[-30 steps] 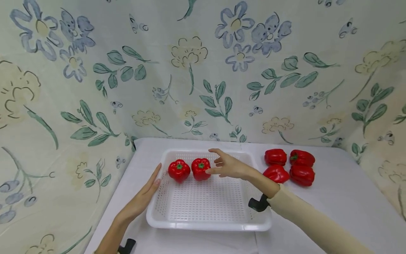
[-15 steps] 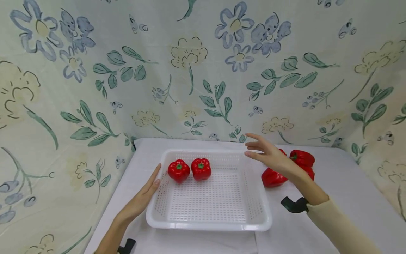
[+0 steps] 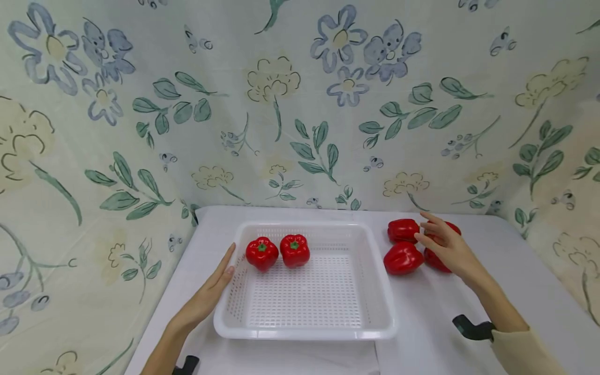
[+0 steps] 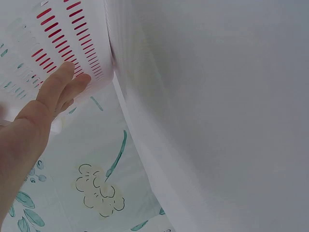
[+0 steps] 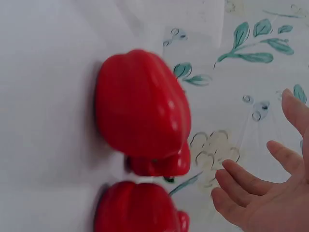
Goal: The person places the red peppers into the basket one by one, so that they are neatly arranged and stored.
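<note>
A white perforated basket (image 3: 304, 334) stands on the table, with two red bell peppers side by side in its back left part, the left pepper (image 3: 262, 254) and the right pepper (image 3: 295, 250). My left hand (image 3: 208, 294) rests with straight fingers along the basket's left side; the left wrist view shows its fingertips at the slotted wall (image 4: 91, 29). To the basket's right lie several more red peppers, among them a back one (image 3: 403, 230) and a front one (image 3: 403, 258). Over the rightmost peppers hovers my right hand (image 3: 445, 245), fingers spread and holding nothing, partly hiding a front right pepper (image 3: 436, 261).
A white cloth covers the table (image 3: 478, 302). Behind and at both sides hangs a floral curtain (image 3: 300, 130), close to the table's back edge. Each wrist carries a black mount, the right mount (image 3: 473, 328) showing near the cream sleeve (image 3: 527, 351).
My right hand has moved right, from beside the right pepper in the basket, across the rim to the peppers on the table. The left hand has stayed at the basket's side.
</note>
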Motion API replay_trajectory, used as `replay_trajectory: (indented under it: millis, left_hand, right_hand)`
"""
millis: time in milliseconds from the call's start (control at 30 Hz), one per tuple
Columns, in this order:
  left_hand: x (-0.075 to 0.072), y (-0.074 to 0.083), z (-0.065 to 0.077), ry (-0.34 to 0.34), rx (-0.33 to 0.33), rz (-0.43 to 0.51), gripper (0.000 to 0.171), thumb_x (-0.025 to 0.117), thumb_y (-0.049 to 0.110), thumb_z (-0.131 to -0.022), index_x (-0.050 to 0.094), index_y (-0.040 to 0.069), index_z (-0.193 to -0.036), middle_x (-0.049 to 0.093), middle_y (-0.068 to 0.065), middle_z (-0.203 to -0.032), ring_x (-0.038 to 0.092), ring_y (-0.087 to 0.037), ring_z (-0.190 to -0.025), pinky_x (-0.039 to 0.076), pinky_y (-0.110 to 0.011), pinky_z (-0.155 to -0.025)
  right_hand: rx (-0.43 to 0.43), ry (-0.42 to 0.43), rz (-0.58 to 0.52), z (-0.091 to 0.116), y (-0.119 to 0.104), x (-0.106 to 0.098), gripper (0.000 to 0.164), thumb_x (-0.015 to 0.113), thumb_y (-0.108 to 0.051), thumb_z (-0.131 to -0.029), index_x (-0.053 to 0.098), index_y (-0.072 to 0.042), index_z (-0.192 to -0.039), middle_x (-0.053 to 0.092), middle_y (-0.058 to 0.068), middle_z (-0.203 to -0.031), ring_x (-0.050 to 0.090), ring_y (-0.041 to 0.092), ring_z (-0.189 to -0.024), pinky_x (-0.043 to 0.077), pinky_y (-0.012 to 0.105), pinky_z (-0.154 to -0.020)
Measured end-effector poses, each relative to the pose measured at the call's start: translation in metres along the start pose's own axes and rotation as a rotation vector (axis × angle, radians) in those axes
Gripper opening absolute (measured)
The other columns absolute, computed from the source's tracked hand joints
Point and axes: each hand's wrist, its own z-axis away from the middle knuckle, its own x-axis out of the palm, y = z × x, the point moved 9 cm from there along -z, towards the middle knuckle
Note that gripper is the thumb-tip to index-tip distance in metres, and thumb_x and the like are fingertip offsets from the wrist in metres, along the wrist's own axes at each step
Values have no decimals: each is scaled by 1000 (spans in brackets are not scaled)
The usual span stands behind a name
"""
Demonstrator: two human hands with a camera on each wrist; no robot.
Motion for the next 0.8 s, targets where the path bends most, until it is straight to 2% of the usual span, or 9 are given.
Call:
replay_trajectory:
  millis: [133,333,467,600,800]
  left_hand:
    - [1,-1,1,-5,-5,10,59,31,44,-113,3,44,-165,0,-5,-177,4,-47,-160,15,-74,-118]
    - [0,0,1,7,4,2,60,32,43,-113,4,41,-166,1,-7,-177,6,-49,-159,19,-73,-116]
    - [0,0,1,5,5,1,61,32,41,-113,4,40,-167,2,-9,-177,8,-50,-158,23,-72,-115]
    - [1,0,1,1,3,13,60,32,41,-113,4,41,-166,2,-8,-177,7,-49,-159,20,-73,-116]
    - [1,1,0,4,7,10,60,32,41,-113,4,40,-166,1,-8,-177,6,-49,-159,19,-72,-116]
  right_hand:
    - [25,67,28,10,39,-14,79,60,-42,-104,20,-19,-167,33,35,-160,28,61,-143,38,83,-102]
    - [-2,146,17,21,79,-23,75,64,-36,-103,27,-13,-164,37,36,-156,28,58,-141,26,81,-111]
    - [15,159,3,24,96,-22,76,64,-37,-102,29,-10,-163,34,37,-157,28,59,-141,27,81,-110]
    - [61,162,0,24,108,-19,80,65,-39,-101,26,-8,-164,31,39,-157,28,60,-141,28,81,-110]
    - [133,117,-24,20,129,-14,84,61,-45,-103,17,-11,-166,31,40,-157,33,61,-139,36,77,-108]
